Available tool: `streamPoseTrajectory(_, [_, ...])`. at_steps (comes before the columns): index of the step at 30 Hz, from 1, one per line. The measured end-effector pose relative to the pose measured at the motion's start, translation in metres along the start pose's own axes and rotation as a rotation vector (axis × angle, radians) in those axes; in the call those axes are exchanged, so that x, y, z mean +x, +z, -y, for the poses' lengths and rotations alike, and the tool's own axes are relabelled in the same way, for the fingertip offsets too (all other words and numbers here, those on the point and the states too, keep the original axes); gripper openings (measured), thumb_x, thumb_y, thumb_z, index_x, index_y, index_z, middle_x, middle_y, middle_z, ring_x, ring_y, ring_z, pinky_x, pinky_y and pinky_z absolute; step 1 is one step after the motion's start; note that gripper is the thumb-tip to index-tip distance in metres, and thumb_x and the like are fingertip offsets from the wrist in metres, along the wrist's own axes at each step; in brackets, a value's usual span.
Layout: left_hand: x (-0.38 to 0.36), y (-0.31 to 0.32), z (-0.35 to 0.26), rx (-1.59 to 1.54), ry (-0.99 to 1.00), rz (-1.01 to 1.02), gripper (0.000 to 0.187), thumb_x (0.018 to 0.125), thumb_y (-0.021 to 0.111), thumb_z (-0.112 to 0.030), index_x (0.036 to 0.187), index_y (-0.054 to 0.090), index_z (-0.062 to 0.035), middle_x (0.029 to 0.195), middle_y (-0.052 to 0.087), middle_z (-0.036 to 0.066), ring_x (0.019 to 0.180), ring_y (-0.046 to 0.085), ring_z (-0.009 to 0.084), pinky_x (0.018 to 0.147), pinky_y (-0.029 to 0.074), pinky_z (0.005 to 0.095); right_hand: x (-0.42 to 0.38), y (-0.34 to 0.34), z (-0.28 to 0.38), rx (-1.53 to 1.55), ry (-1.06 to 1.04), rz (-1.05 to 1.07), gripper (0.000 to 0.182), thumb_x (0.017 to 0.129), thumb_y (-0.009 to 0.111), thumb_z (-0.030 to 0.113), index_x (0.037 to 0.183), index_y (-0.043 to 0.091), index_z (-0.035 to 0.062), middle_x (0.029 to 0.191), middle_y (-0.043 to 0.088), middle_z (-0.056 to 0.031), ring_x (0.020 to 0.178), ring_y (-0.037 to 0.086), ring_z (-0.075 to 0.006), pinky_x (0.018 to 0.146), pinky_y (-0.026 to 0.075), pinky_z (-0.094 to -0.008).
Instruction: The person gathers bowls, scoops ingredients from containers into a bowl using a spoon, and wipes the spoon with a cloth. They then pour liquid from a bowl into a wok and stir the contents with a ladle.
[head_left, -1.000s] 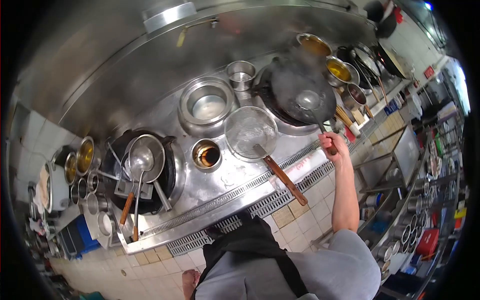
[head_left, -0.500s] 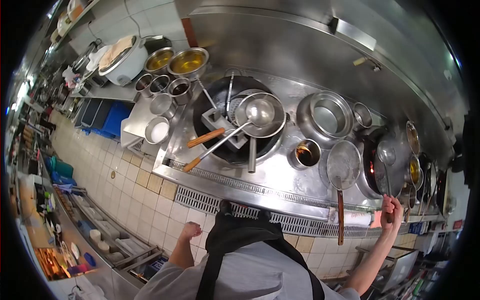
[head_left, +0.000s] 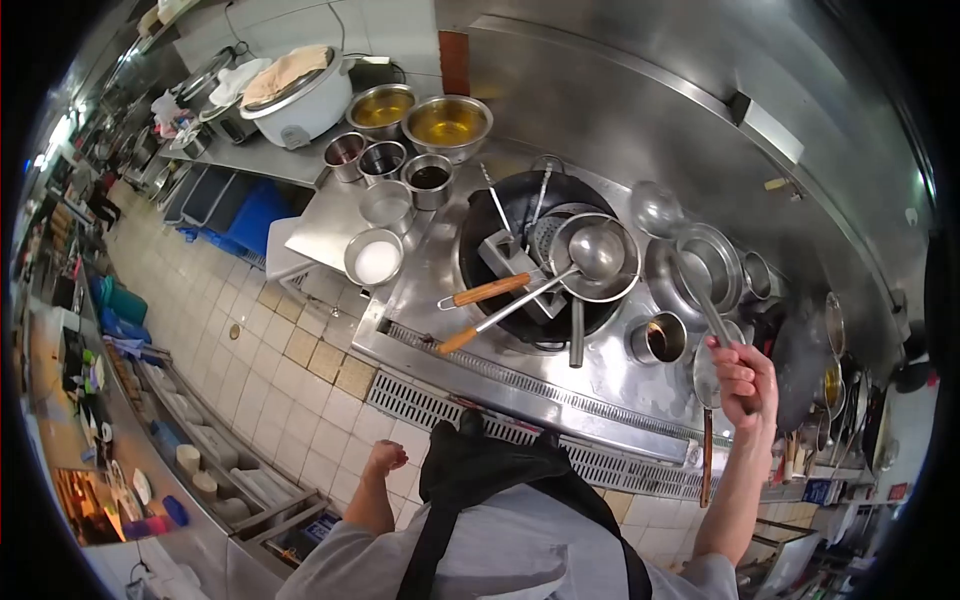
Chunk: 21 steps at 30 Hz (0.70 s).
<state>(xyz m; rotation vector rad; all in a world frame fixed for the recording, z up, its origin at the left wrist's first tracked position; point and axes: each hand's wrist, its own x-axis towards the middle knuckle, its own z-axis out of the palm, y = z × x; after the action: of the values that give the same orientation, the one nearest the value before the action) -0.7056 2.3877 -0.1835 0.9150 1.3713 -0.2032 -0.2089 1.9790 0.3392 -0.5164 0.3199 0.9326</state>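
Observation:
My right hand (head_left: 740,380) is closed around the handle of a metal ladle (head_left: 657,208). The ladle is lifted over the stove, its bowl tilted up and away beyond the nested steel pots (head_left: 735,255). Below that hand, partly covered, lies a round mesh strainer (head_left: 706,385) with a wooden handle. A small steel pot (head_left: 658,338) with dark liquid stands to the left of the ladle's handle. My left hand (head_left: 386,458) hangs low over the tiled floor, fingers curled in, with nothing visible in it.
A large black wok (head_left: 475,265) holds another ladle (head_left: 597,252) and strainers. Seasoning pots, including one of white powder (head_left: 376,262), and two bowls of yellow oil (head_left: 447,122) stand at the left. A dark wok (head_left: 795,350) sits at the right. Behind is a white cooker (head_left: 300,110).
My right hand has raised the ladle out of the right-hand wok and swung it left over the pots. The view has turned right. My left hand stays low and curled.

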Motion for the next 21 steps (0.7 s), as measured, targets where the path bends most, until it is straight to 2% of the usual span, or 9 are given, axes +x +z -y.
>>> streamPoseTrajectory(2, [-0.004,-0.011,0.01,-0.032,-0.035,-0.038,0.016,0.093,0.06,-0.005,0.106,0.062,0.0036,0.086,0.067,0.016,0.072,0.07,0.0276,0.066,0.062,0.0409,0.037,0.019,-0.021,-0.023,0.092,0.026,0.031,0.103,0.047,0.008,0.121,0.042,-0.0163,0.085,0.047,-0.006,0.058,0.044,-0.0045,0.036,0.036,-0.0164])
streamPoseTrajectory(5, [-0.006,-0.041,0.046,-0.266,-0.082,0.014,0.018,0.095,0.056,-0.005,0.11,0.061,0.0027,0.089,0.068,0.017,0.077,0.071,0.0296,0.069,0.063,0.0419,0.106,0.052,-0.068,-0.088,0.207,0.022,0.03,0.102,0.048,0.007,0.119,0.045,-0.0168,0.084,0.048,-0.0056,0.056,0.043,-0.0028,0.037,0.036,-0.0156])
streamPoseTrajectory(9, [-0.023,-0.054,0.087,-0.251,-0.066,-0.035,0.017,0.096,0.054,-0.006,0.109,0.062,0.0017,0.092,0.068,0.018,0.08,0.07,0.0305,0.071,0.063,0.0412,0.168,0.082,-0.107,-0.212,0.332,0.06,0.028,0.101,0.048,0.006,0.119,0.044,-0.0162,0.084,0.049,-0.006,0.055,0.043,-0.0023,0.037,0.036,-0.0157])
streamPoseTrajectory(12, [-0.035,-0.059,0.117,-0.277,-0.14,-0.13,0.016,0.096,0.053,-0.005,0.107,0.062,0.0018,0.092,0.068,0.018,0.08,0.07,0.0292,0.072,0.062,0.0411,0.209,0.103,-0.137,-0.241,0.406,0.032,0.026,0.1,0.05,0.004,0.116,0.044,-0.0157,0.083,0.05,-0.0059,0.054,0.043,-0.0024,0.038,0.037,-0.0157])
streamPoseTrajectory(13, [-0.034,-0.068,0.134,-0.272,-0.063,-0.024,0.015,0.096,0.054,-0.006,0.106,0.063,0.002,0.091,0.068,0.017,0.079,0.07,0.0279,0.07,0.062,0.0401,0.224,0.106,-0.145,-0.27,0.427,0.044,0.024,0.1,0.05,0.004,0.114,0.044,-0.0147,0.082,0.05,-0.0054,0.054,0.044,-0.0024,0.038,0.037,-0.0155])
streamPoseTrajectory(15, [-0.03,-0.077,0.172,0.017,0.203,0.032,0.015,0.096,0.056,-0.007,0.105,0.063,0.0022,0.09,0.068,0.016,0.077,0.07,0.0274,0.069,0.062,0.039,0.252,0.116,-0.163,-0.326,0.464,0.044,0.021,0.1,0.051,0.004,0.11,0.045,-0.0128,0.08,0.05,-0.0046,0.054,0.044,-0.0022,0.039,0.038,-0.0152])
streamPoseTrajectory(17, [-0.033,-0.079,0.182,0.155,0.342,0.062,0.015,0.096,0.057,-0.008,0.104,0.063,0.0022,0.088,0.068,0.015,0.076,0.07,0.027,0.069,0.062,0.0383,0.272,0.129,-0.181,-0.349,0.518,0.04,0.019,0.099,0.053,0.005,0.107,0.046,-0.0109,0.078,0.051,-0.0035,0.053,0.044,-0.0022,0.039,0.038,-0.0149])
streamPoseTrajectory(21, [-0.049,-0.077,0.196,0.189,0.369,0.047,0.014,0.096,0.057,-0.008,0.104,0.062,0.0019,0.087,0.068,0.014,0.075,0.07,0.0263,0.068,0.062,0.038,0.316,0.143,-0.203,-0.456,0.547,0.012,0.015,0.097,0.054,0.005,0.101,0.047,-0.0078,0.077,0.051,-0.003,0.053,0.047,-0.0026,0.041,0.04,-0.0147])
